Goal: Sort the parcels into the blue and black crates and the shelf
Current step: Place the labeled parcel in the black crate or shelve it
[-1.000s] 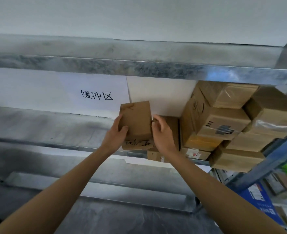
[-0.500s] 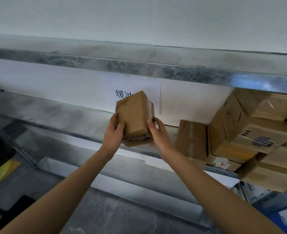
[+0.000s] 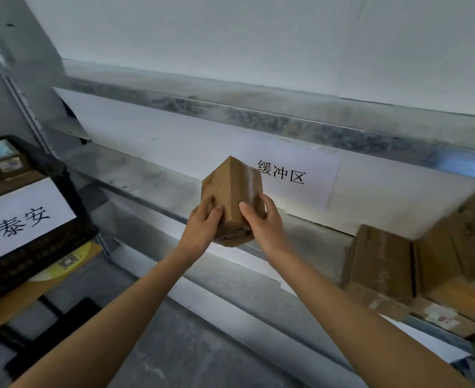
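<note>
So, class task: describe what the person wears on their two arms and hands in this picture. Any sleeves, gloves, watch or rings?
Both forearms are bare, with no sleeve in view. The left hand and right hand are ungloved, and no watch, bracelet or ring shows on either.

Two bare hands grip a small brown cardboard parcel point(image 3: 230, 197) at the centre of the frame, the left hand point(image 3: 202, 228) on its left face and the right hand point(image 3: 264, 222) on its right, tilted before a galvanised metal shelf point(image 3: 152, 180). A paper sign point(image 3: 289, 175) with Chinese characters hangs behind. Stacked cardboard boxes point(image 3: 426, 264) fill the shelf at right; a labelled black crate point(image 3: 46, 242) holding parcels sits at left.
</note>
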